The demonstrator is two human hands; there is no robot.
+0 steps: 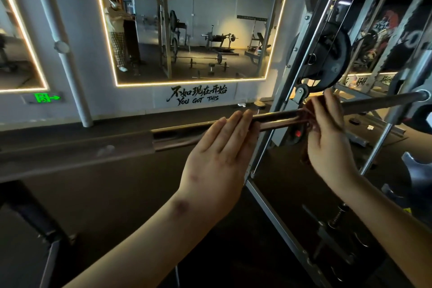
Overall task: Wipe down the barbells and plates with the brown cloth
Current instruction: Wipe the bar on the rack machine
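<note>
Two hands work at one barbell (278,117), which runs level across a grey rack upright (275,105); the left hand (217,154) lies with straight fingers laid along the bar's near side, holding nothing; the right hand (327,133) is curled round the brown cloth (305,112), which is bunched around the bar just beyond the left fingertips, with an end of it hanging below the palm; the hands are apart, with a short bare stretch of bar between them; a black plate (327,54) hangs on the rack above the right hand; behind, a light-edged mirror (198,30) shows more barbells on the floor; a green exit sign (45,97) glows low on the wall at left.
</note>
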